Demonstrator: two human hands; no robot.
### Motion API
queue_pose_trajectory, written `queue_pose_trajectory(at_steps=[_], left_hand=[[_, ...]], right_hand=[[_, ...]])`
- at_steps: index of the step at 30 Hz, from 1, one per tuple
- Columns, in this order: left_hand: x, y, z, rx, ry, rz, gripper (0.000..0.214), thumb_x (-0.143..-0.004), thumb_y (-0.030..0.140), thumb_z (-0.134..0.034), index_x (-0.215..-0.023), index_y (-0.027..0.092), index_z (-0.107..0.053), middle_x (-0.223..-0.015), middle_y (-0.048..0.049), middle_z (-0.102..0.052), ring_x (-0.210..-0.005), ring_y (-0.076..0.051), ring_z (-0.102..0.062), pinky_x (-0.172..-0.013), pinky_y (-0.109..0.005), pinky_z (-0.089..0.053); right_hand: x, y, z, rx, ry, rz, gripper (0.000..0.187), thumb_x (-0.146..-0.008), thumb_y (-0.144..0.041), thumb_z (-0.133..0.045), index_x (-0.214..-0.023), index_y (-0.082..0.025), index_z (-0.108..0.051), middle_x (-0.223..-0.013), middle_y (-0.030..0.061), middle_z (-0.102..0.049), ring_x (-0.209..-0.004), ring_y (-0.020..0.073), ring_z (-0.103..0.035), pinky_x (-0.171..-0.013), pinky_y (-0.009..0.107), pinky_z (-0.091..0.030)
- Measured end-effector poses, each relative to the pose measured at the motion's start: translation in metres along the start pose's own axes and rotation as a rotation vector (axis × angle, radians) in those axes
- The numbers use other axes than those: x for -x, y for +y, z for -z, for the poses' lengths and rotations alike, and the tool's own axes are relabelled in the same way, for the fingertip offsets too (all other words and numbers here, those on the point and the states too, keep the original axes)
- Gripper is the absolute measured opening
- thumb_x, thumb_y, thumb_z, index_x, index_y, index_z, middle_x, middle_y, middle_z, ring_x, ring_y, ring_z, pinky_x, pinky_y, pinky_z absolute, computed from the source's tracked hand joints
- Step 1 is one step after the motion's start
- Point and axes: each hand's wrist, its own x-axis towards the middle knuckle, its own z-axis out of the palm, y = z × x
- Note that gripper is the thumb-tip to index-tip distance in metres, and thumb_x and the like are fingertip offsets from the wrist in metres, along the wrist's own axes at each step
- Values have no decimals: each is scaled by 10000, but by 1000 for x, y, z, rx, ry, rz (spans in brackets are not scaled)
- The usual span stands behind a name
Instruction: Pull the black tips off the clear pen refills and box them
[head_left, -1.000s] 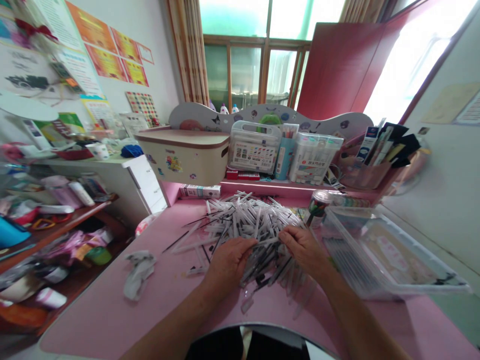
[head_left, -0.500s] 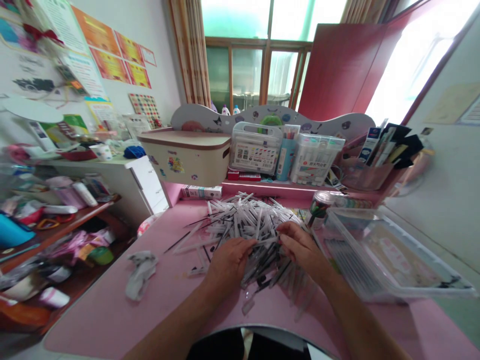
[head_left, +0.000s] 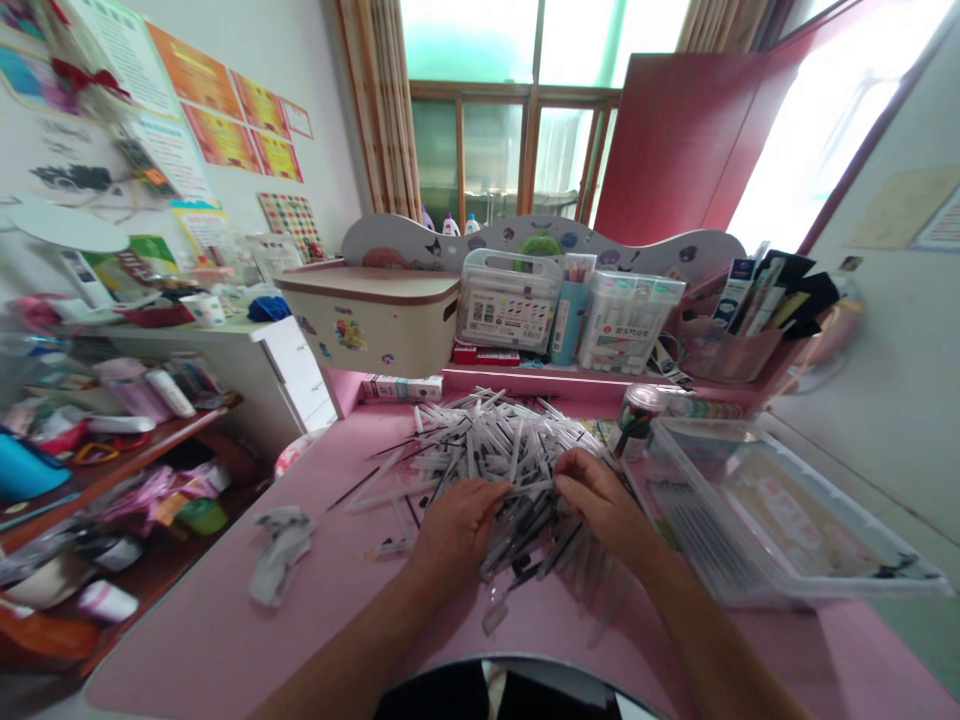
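Observation:
In the head view a heap of whitish, see-through pen barrels (head_left: 487,440) and dark refills lies on the pink desk (head_left: 360,600). My left hand (head_left: 459,525) pinches one end of a pale pen barrel (head_left: 534,489), held level just over the heap. At the barrel's other end, my right hand (head_left: 600,500) has thumb and forefinger closed together. Whether a small part sits between those fingertips is too fine to make out. Below the hands a clear cap-like piece (head_left: 495,615) rests near the desk's front edge.
To the right stands a clear plastic bin (head_left: 750,510) with dark rods inside, beside a jar (head_left: 637,410). A crumpled tissue (head_left: 281,550) lies at left. Behind the heap, a lidded box (head_left: 375,325), marker cases (head_left: 510,305) and a pen holder (head_left: 739,345) line the raised shelf.
My right hand's fingers have closed in at the right end of the barrel. The left hand keeps its grip almost unmoved, and the view has shifted slightly.

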Motion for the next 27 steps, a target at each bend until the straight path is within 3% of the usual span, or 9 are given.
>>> queue_pose_trajectory(at_steps=[3,8,14,21,27], left_hand=[[0,0,0,8,10,1,301,-947,163,-472,-1086,200,-736,-920,-77,-751,-855,-209,-677,-803,-317,-524],[0,0,-2,5,12,-17,302,-942,162,-475,-1086,202,-737,-918,-76,-751,-863,-211,-678,-805,-316,-528],[0,-1,-1,-4,19,-3,299,-944,159,-480,-1091,207,-736,-916,-70,-744,-853,-208,-669,-795,-316,-521],[0,0,0,13,13,0,294,-944,144,-486,-1091,195,-736,-926,-72,-746,-870,-212,-673,-807,-323,-522],[0,0,-1,32,10,-2,295,-939,148,-487,-1082,196,-740,-924,-73,-751,-863,-222,-677,-808,-344,-528]], right_hand=[[-1,0,0,72,-14,11,163,-875,-357,-542,-791,-218,-530,-627,-52,-467,-569,122,-422,-548,244,-331],[-3,2,-1,209,-12,-14,470,-942,-498,-408,-570,-214,-460,-543,-18,-450,-541,139,-418,-552,280,-312],[0,0,-1,30,-14,0,151,-850,-357,-553,-790,-221,-529,-630,-54,-468,-567,126,-424,-545,251,-324],[-1,-1,-2,196,-21,-19,447,-943,-473,-420,-585,-209,-453,-556,-23,-450,-555,135,-427,-570,277,-321],[2,-3,-2,93,-27,34,205,-907,-342,-486,-749,-213,-495,-617,-45,-457,-585,129,-430,-567,252,-326]])
